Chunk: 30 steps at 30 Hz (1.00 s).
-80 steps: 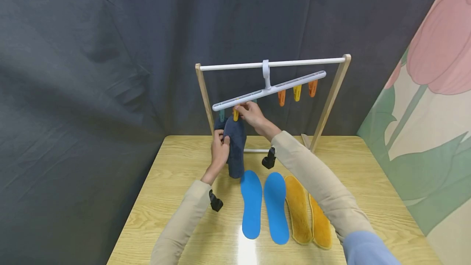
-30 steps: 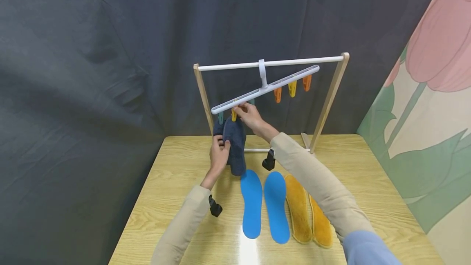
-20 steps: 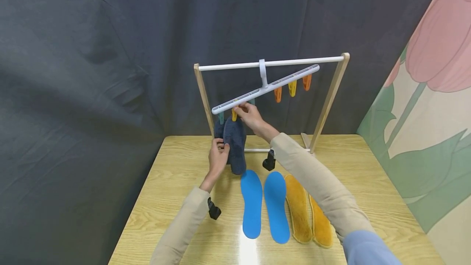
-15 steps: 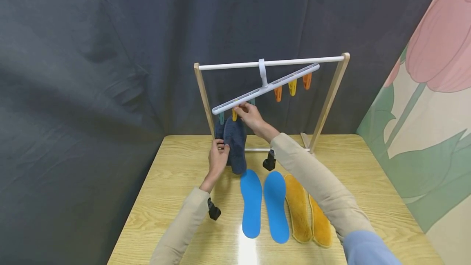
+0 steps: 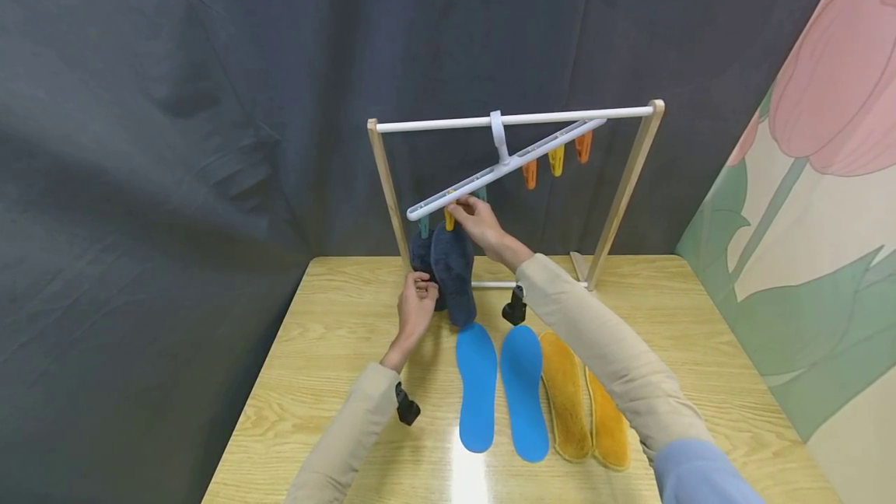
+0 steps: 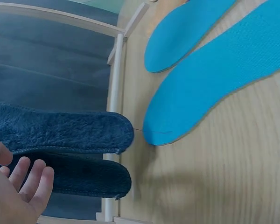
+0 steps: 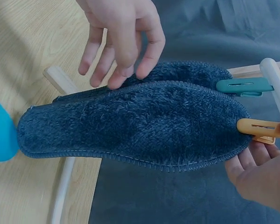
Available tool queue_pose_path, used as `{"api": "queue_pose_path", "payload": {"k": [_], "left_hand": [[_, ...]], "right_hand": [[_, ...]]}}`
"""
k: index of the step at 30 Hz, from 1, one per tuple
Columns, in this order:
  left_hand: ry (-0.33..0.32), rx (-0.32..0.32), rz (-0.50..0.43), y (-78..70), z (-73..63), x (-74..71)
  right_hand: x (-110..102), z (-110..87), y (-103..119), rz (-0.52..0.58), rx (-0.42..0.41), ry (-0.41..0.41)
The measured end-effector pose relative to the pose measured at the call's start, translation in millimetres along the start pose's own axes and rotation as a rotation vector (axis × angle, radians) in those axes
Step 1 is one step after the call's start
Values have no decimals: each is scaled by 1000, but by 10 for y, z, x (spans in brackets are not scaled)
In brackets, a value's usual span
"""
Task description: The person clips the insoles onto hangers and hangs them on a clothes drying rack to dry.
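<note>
Two dark blue fleece insoles hang from a white clip hanger (image 5: 504, 168), which tilts down to the left. A yellow clothes peg (image 7: 256, 126) grips the top of the front insole (image 7: 144, 128); a green peg (image 7: 242, 86) grips the rear insole (image 7: 189, 70). My right hand (image 5: 483, 228) pinches the yellow peg between thumb and fingers, just under the hanger bar. Beside the insoles, at their left edges, is my left hand (image 5: 416, 308), fingers loosely bent with nothing between them. In the right wrist view its fingertips overlap the rear insole's edge.
A drying rack with wooden legs (image 5: 625, 197) and a white rod (image 5: 574, 117) bears the hanger. Orange and yellow pegs (image 5: 556, 161) hang on its right half. Two bright blue insoles (image 5: 477, 395) and two mustard fleece ones (image 5: 565, 403) lie on the wooden table (image 5: 322, 317).
My left hand has let go of the front insole and slid slightly down. The hanger's right end has swung up and back. My right hand keeps pinching the yellow peg.
</note>
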<state>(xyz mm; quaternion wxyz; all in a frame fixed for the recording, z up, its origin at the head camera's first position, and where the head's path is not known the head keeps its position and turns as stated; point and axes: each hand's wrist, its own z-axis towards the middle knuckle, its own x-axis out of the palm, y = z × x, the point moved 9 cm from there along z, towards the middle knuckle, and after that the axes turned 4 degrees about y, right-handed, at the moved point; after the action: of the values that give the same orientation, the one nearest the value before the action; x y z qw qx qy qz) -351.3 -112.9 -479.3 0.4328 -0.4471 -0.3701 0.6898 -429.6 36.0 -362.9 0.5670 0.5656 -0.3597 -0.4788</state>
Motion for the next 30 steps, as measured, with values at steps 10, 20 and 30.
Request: {"api": "queue_pose_path", "payload": {"k": [10,20,30], "left_hand": [[46,92,-24,155,-97,114],[137,-28,160,284,-241,260],[166,15,234,314,-361,322]], "right_hand": [[-22,-11,-62,-13,9,2],[-37,-13,-101,-15,18,-12],[-33,-29,-151,-29,29,-1]]}}
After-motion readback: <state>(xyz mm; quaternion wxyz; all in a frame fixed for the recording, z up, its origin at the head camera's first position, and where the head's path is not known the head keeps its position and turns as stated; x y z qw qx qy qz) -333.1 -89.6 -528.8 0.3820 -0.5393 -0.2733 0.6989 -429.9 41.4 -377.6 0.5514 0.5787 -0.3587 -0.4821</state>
